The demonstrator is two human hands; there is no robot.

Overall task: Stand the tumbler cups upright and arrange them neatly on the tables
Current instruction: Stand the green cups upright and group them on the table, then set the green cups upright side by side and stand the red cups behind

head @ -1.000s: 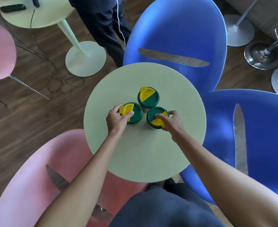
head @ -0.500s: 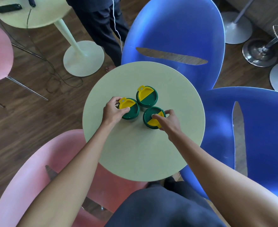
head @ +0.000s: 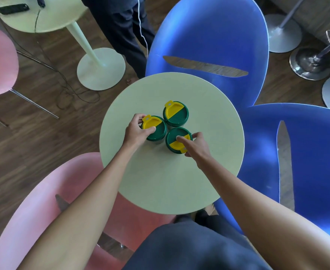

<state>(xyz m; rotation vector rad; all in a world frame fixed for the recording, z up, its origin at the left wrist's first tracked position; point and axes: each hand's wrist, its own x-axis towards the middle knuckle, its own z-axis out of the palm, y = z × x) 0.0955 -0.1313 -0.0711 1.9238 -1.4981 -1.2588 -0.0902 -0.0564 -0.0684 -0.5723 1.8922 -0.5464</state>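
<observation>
Now all three tumbler cups stand upright in a tight cluster mid-counter [head: 209,172]: the left hand [head: 135,133] has its grip clamped on the left cup [head: 156,129], the right hand [head: 196,148] pinches the near cup [head: 176,140], and the far cup [head: 175,114] stands free. Turn each gently, lids level, to match flap directions without bumping neighbours.

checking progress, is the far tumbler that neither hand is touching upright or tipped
Upright. The far tumbler shows its round green and yellow lid facing straight up at the camera, standing on the round table.
</observation>
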